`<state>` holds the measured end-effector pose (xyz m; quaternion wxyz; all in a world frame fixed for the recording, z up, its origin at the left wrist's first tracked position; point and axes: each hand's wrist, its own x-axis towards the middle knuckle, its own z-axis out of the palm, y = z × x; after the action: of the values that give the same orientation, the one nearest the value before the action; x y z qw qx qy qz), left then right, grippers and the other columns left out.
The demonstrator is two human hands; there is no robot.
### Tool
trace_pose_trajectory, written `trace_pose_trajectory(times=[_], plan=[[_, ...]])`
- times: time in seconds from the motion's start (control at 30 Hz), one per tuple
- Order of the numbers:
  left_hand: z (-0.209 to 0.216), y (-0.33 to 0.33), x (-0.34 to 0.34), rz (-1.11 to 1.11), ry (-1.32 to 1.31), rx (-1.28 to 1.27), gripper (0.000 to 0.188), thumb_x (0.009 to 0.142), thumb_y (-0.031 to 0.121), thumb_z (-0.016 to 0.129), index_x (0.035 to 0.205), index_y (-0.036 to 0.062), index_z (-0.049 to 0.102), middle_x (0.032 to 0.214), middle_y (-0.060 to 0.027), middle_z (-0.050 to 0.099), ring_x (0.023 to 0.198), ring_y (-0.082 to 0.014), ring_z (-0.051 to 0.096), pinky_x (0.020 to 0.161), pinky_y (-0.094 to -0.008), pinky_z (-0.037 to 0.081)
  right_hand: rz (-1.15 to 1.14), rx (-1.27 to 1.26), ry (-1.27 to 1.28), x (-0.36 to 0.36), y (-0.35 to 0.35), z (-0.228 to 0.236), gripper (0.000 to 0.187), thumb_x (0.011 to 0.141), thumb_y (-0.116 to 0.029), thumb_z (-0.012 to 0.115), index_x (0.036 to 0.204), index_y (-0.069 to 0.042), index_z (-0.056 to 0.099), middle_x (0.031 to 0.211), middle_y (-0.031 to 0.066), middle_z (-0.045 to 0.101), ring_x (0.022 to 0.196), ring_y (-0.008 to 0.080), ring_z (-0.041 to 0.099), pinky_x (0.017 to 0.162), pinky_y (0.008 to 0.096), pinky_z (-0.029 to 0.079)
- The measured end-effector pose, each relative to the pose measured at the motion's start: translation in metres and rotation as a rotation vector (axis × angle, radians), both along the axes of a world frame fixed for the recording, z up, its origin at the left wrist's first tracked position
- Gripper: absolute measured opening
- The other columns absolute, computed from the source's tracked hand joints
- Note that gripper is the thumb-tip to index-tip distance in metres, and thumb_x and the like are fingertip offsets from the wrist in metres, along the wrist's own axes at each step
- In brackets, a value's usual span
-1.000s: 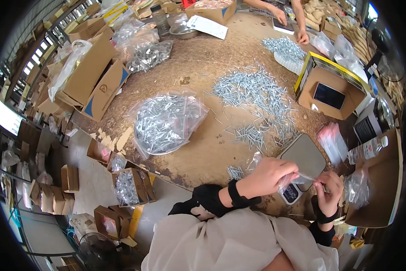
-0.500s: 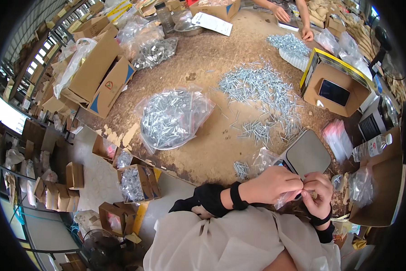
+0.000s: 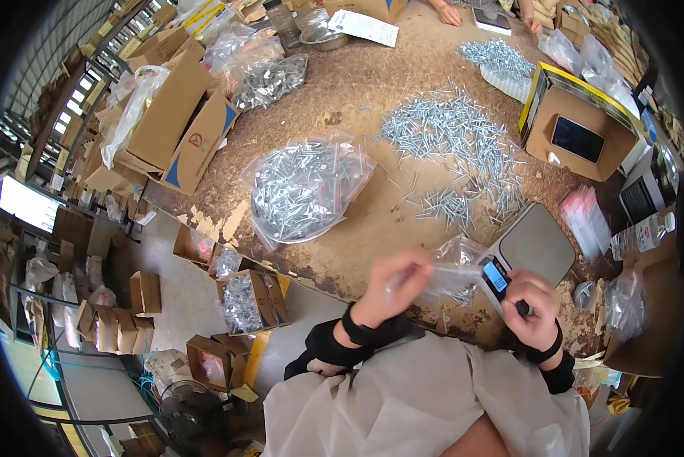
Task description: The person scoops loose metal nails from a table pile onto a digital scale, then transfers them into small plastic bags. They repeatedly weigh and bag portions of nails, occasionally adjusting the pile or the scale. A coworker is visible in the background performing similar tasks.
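Note:
My left hand, slightly blurred, is closed on a clear plastic bag in front of the small nail pile at the table's near edge. My right hand is curled around a small black object, whose kind I cannot make out. It rests by the lit display of a digital scale with a bare grey plate. Beyond the scale, loose silvery nails are spread in a heap. To the left lies a large clear bag of metal pieces.
An open cardboard box holding a phone stands at right, near small plastic bags and a water bottle. Cartons crowd the left. Across the table, another person's hands are near a second scale.
My hands have come apart: the left moved left with the plastic bag, while the right stayed beside the scale, whose display now shows. The other person's hands moved farther away.

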<state>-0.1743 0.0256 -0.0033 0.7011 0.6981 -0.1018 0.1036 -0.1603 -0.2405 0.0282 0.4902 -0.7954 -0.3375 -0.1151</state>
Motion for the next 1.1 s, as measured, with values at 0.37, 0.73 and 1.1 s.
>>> trace_pose_trajectory(times=[0.37, 0.73, 1.1], plan=[[0.052, 0.11, 0.021, 0.745, -0.091, 1.014, 0.043, 0.077, 0.021, 0.084, 0.115, 0.0065, 0.068, 0.06, -0.0064, 0.05, 0.052, -0.0208, 0.05, 0.053, -0.0309, 0.041, 0.223, -0.668, -0.011, -0.011, 0.047, -0.031, 0.059, 0.074, -0.017, 0.077, 0.128, -0.002, 0.057, 0.138, 0.0193, 0.049, 0.128, 0.0355, 0.048, 0.108, 0.0428, 0.041], [0.046, 0.131, 0.04, 0.664, -0.151, 0.719, 0.013, 0.092, 0.01, 0.068, 0.094, -0.0009, 0.074, 0.08, -0.0118, 0.072, 0.068, -0.0166, 0.067, 0.065, -0.0302, 0.051, 0.397, -0.418, 0.018, 0.002, 0.071, -0.035, 0.062, 0.076, -0.02, 0.078, 0.131, -0.004, 0.056, 0.142, 0.0194, 0.048, 0.13, 0.0366, 0.047, 0.108, 0.0465, 0.04], [0.06, -0.017, 0.041, -0.252, -0.302, 0.464, 0.027, 0.091, 0.015, 0.071, 0.116, 0.0057, 0.07, 0.076, -0.0118, 0.069, 0.062, -0.021, 0.064, 0.06, -0.0315, 0.049, -0.069, -0.064, 0.063, 0.015, 0.011, 0.012, 0.016, 0.087, -0.012, 0.072, 0.097, -0.001, 0.068, 0.097, 0.015, 0.07, 0.093, 0.0341, 0.066, 0.086, 0.0412, 0.05]])
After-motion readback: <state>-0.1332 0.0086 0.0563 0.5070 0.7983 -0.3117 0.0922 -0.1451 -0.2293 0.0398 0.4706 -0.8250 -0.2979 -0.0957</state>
